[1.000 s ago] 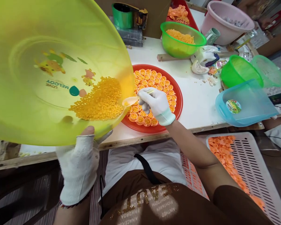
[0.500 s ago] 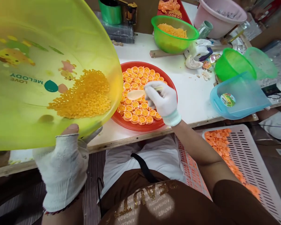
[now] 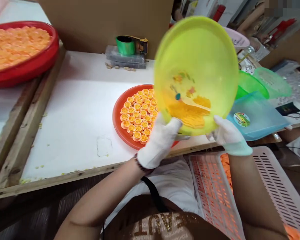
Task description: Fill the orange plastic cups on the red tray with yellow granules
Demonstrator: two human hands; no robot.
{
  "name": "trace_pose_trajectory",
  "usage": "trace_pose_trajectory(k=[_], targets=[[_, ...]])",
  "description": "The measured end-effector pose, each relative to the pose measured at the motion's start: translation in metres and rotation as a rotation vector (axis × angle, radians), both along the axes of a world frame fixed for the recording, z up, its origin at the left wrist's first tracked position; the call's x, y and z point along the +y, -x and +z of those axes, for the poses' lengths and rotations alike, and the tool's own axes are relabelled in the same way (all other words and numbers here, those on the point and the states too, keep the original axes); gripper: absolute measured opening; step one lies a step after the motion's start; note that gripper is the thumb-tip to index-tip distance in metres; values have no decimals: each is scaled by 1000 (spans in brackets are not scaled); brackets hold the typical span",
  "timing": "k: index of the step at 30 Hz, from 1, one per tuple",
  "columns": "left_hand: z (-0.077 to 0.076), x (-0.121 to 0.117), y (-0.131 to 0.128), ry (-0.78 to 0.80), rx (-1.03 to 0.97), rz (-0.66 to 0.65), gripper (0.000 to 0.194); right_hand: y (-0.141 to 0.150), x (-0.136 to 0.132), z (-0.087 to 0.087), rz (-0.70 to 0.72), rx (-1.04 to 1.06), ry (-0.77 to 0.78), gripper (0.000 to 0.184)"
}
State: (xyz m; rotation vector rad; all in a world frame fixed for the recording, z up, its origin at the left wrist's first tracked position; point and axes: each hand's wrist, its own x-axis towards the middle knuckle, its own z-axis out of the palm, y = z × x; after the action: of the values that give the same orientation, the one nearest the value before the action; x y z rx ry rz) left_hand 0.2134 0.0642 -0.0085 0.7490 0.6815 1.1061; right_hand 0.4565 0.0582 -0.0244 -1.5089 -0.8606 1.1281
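Note:
My left hand, in a white glove, grips the lower rim of a yellow-green plastic bowl that is tipped toward me. Yellow pellets and a pale spoon lie in its lowest part. My right hand, also gloved, is closed on the rim on the other side. Behind the bowl a red tray on the white table carries several small orange cups filled with pellets.
A large red basin of orange pieces sits far left. A green tape dispenser stands before a cardboard wall. Green and blue containers lie right. A white slotted crate with orange pieces is beside my lap.
The bowl has swung from the left across to the right, over the tray's right side. My right hand left the tray and took the bowl's rim; the spoon now lies in the bowl.

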Motion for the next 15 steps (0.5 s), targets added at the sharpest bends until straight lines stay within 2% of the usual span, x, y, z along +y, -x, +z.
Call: trace_pose_trajectory(k=[2,4,6,8,10,11,13,15], targets=[[-5,1,-23,-58,-1,-91,48,-19,-11,-10,-69,150,116,43],[-11,-2,-34,-98,58,-201,43,-32,-15,-20,-195,212,125,42],[-18,-10,-31,-156,193,-272,37,-42,-13,-33,-297,236,91,43],[-26,-19,-11,-240,378,-264,34,-47,-7,-46,-388,234,76,42],[-37,-25,22,-301,555,-182,38,-50,0,-57,-453,181,89,39],[-45,-26,43,-301,632,-100,38,-50,4,-60,-468,128,94,36],[-62,-24,89,-255,785,159,35,-50,9,-62,-462,17,91,29],[-80,-19,134,-106,876,423,34,-48,9,-60,-425,-51,72,25]])
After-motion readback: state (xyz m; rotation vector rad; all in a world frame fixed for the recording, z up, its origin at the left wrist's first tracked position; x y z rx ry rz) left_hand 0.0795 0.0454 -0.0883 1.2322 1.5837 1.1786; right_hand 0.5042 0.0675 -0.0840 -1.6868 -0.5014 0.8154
